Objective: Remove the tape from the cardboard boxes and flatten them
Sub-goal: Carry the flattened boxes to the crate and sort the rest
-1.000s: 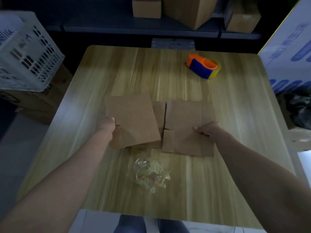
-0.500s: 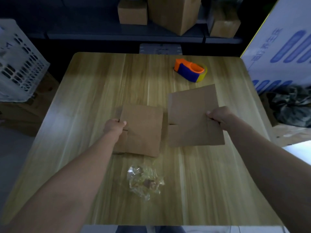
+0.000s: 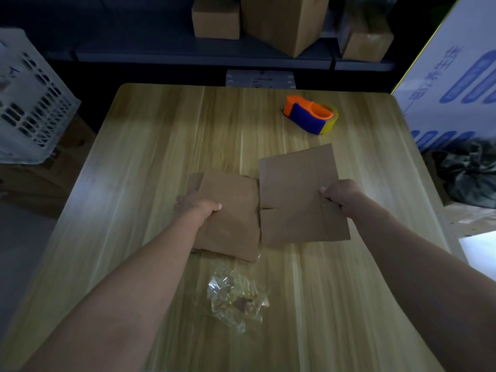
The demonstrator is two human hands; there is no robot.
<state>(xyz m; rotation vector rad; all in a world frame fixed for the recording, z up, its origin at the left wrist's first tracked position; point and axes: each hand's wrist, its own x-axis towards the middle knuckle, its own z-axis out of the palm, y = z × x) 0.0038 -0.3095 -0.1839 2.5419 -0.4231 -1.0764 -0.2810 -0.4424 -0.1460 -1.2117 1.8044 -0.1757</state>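
Observation:
Two flattened brown cardboard pieces are side by side over the middle of the wooden table (image 3: 150, 146). My left hand (image 3: 197, 206) grips the left edge of the left cardboard piece (image 3: 233, 213), which is tilted up off the table. My right hand (image 3: 341, 194) pinches the right edge of the right cardboard piece (image 3: 298, 194), held slightly raised. A crumpled wad of clear removed tape (image 3: 236, 294) lies on the table just in front of them.
An orange and blue tape dispenser (image 3: 310, 116) sits at the table's far right. Cardboard boxes (image 3: 281, 20) stand on a dark shelf behind. A white plastic crate (image 3: 29, 103) is at the left, a white printed box (image 3: 451, 76) and dark bag (image 3: 467, 175) at the right.
The cardboard lay overlapped on the table a second ago. My right hand drew its piece up and to the right, and my left hand has now lifted its piece off the table.

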